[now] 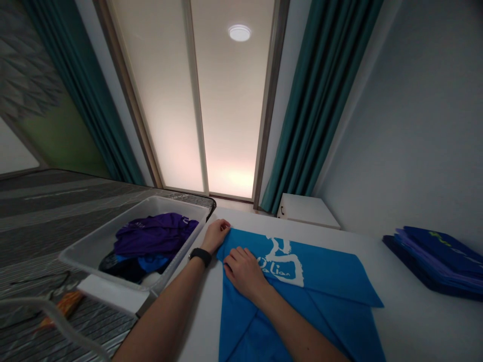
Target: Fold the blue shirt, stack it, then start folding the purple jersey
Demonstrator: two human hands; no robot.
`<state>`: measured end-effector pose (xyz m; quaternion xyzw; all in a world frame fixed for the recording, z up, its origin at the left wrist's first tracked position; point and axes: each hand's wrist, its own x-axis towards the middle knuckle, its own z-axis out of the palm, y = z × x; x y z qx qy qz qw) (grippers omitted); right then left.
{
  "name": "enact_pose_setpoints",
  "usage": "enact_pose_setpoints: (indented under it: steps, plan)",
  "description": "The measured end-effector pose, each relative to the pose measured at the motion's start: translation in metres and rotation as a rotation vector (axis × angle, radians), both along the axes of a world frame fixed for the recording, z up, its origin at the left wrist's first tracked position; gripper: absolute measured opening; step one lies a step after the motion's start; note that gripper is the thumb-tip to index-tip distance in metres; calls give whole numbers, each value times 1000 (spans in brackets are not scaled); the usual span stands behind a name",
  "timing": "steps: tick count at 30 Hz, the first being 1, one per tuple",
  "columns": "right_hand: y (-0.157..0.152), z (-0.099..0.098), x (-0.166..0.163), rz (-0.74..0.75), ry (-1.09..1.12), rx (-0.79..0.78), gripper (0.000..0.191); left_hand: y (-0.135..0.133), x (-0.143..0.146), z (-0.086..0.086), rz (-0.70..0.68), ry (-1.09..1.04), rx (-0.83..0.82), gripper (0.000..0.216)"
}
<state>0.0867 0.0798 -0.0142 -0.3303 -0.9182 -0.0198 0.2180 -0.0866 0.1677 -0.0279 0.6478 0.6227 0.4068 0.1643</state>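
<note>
A blue T-shirt [332,271] with a white print lies partly folded on the white table, its upper part turned over the lower. At its far left corner my left hand [217,236] is closed, with curled fingers on the cloth; a dark watch sits on that wrist. My right hand [244,274] rests palm down on the shirt, beside the white print, its fingers laid over the fabric and slightly bent. The cloth under the right palm is hidden.
A translucent plastic bin [109,216] of crumpled clothes, a purple shirt [154,234] on top, stands left of the white table [204,301]. A stack of folded clothes [441,261] lies at the right by the wall. Behind the table is a white cabinet [309,208].
</note>
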Motion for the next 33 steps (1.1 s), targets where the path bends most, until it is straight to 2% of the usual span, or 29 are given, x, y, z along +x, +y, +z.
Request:
enact_pose_setpoints:
  steps: [3, 8, 12, 17, 24, 28, 33]
  plan:
    - [-2, 2, 1, 1, 11, -28, 8, -3, -2, 2, -35, 40, -1, 13]
    - [-8, 12, 4, 61, 61, -94, 29, -13, -9, 8, -107, 82, -17, 22]
    - [-11, 17, 5, 112, 44, -150, 34, -18, -12, 11, -157, 128, -27, 25]
    - [-11, 18, 6, 123, 4, -178, 30, -19, -11, 9, -131, 270, -14, 24]
    - [-11, 18, 6, 115, 11, -163, 30, -20, -9, 10, -122, 294, -7, 23]
    - [-10, 15, 5, 87, 30, -143, 27, -23, -11, 9, -134, 319, -20, 28]
    - [-8, 8, 4, 100, 41, -118, 21, -32, -16, 4, -167, 451, -74, 41]
